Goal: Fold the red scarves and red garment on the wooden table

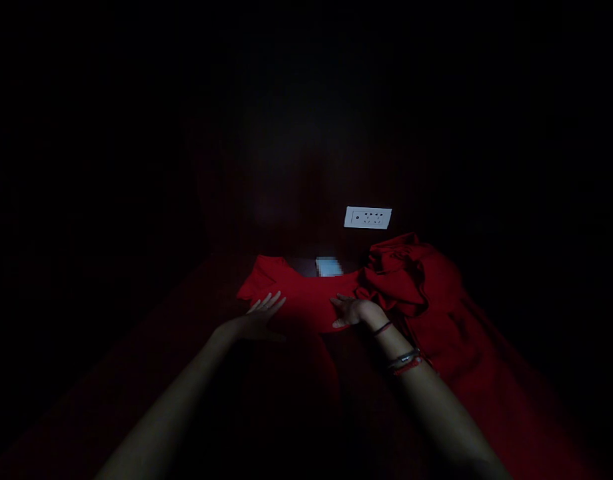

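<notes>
A red short-sleeved garment (306, 297) lies spread out in front of me, with its neckline at the far side and its lower part lost in shadow. On its left side rests my left hand (260, 320), palm down with fingers spread. My right hand (350, 311) lies on the right side of the garment, bent at the wrist, fingers apart and pointing left. Neither hand grips anything. Bands circle my right wrist and forearm.
A bunched heap of red cloth (436, 300) lies to the right and runs down toward me. Behind the neckline sits a small pale, blurred item (329, 266). A white socket plate (368, 217) is on the dark wall. Most surroundings are too dark to make out.
</notes>
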{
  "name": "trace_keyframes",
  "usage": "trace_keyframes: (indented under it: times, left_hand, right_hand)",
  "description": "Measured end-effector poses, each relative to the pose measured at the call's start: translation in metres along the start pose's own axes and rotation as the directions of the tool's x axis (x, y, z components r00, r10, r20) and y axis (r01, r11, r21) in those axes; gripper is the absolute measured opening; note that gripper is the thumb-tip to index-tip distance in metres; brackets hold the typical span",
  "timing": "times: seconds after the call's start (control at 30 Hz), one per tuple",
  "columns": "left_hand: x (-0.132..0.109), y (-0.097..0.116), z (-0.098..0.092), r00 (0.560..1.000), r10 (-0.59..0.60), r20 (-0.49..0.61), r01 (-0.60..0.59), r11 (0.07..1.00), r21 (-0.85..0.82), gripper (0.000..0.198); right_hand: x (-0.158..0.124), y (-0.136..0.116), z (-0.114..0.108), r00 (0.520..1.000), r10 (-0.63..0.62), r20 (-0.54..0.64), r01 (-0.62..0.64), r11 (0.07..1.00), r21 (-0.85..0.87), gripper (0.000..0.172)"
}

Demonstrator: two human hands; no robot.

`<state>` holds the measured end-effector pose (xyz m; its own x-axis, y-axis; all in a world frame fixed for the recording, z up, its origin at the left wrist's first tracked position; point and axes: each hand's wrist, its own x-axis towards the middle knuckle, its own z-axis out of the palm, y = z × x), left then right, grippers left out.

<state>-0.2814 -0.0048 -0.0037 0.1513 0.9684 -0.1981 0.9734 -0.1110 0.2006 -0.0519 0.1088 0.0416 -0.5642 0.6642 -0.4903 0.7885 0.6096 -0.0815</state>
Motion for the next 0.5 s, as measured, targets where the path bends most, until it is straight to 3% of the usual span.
trace_keyframes:
  times: [0.1,0.2,0.27,0.37,0.5]
  left_hand:
    - [0.000,-0.004,-0.001,0.997,0.007,-0.083,-0.007,1.000,-0.004,0.092]
    - [0.004,-0.009,0.002,0.976,-0.035,-0.217,0.036,0.999,0.001,0.084]
    - [0.007,-0.012,0.007,0.968,-0.063,-0.244,0.071,0.997,0.022,0.083]
    - [0.009,-0.012,0.015,0.979,-0.080,-0.190,0.092,0.994,0.053,0.082]
    - [0.008,-0.012,0.015,0.985,-0.088,-0.150,0.095,0.994,0.046,0.085]
  right_hand:
    - [0.003,-0.006,0.003,0.968,-0.158,-0.197,0.171,0.984,0.054,0.075]
    - [0.016,-0.019,0.017,0.864,-0.289,-0.413,0.367,0.922,0.122,0.070]
    - [0.025,-0.028,0.029,0.865,-0.305,-0.399,0.386,0.912,0.139,0.075]
    - [0.031,-0.034,0.040,0.937,-0.231,-0.260,0.270,0.955,0.121,0.081]
    - [0.028,-0.030,0.037,0.971,-0.150,-0.188,0.173,0.979,0.108,0.086]
